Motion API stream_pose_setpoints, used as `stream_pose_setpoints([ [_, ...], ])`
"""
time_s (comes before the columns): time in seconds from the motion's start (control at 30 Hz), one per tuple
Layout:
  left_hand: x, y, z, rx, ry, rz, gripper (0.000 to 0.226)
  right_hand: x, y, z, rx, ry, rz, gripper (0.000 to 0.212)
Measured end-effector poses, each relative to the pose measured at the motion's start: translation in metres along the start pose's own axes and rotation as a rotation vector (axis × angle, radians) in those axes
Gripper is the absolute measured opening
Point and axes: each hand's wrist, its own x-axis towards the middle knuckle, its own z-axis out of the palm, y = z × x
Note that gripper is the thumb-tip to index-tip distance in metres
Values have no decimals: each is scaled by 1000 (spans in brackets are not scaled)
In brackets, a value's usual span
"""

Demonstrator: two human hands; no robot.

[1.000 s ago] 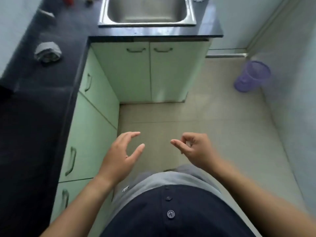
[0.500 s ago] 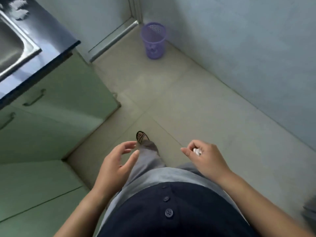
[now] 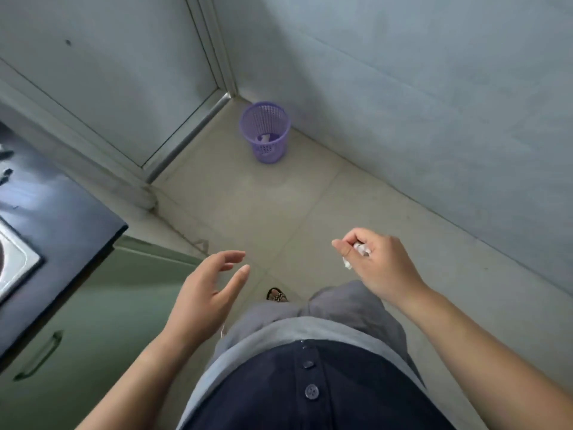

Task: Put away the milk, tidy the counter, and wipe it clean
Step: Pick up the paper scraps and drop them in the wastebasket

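My right hand (image 3: 376,262) is curled around a small crumpled white scrap of paper (image 3: 356,252), held over the floor at waist height. My left hand (image 3: 207,293) hovers open beside it, fingers spread, holding nothing. A purple mesh waste bin (image 3: 265,131) stands on the floor ahead, in the corner by the wall, with a bit of white rubbish at its bottom. The dark counter (image 3: 62,225) shows at the left edge, with a corner of the steel sink (image 3: 15,265). No milk is in view.
Pale green cabinet doors (image 3: 93,321) with handles run below the counter on my left. A grey wall (image 3: 434,103) bounds the right side and a door frame (image 3: 186,131) stands at the back. Beige floor tiles (image 3: 279,206) lie between me and the bin.
My view has swung right, away from the sink and counter, towards the purple bin. The bin now appears ahead and closer. My right hand has lifted and moved right with the white scrap.
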Motion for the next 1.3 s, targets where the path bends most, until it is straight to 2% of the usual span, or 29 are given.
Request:
stream_pose_setpoints([
  [0.27,135,24,-27,22,-52,-18,49,119,-10,-4,15,-43,81,26],
  [0.4,225,44,-39,29,-28,-30,50,219,-20,-19,-18,-85,53,25],
  [0.6,349,88,-68,6,54,-71,36,387,-57,-59,-39,-71,-65,26],
  [0.8,433,94,-100,31,78,-108,28,492,-69,-48,-34,-146,-9,29],
  [0.97,520,74,-128,52,32,-121,39,560,-81,-14,-55,-223,84,26],
  [1.07,582,50,-142,100,0,-115,37,612,-85,14,-26,-252,159,25],
  [1.3,739,-36,-124,294,-118,-106,38,750,-38,105,-99,-339,123,17],
])
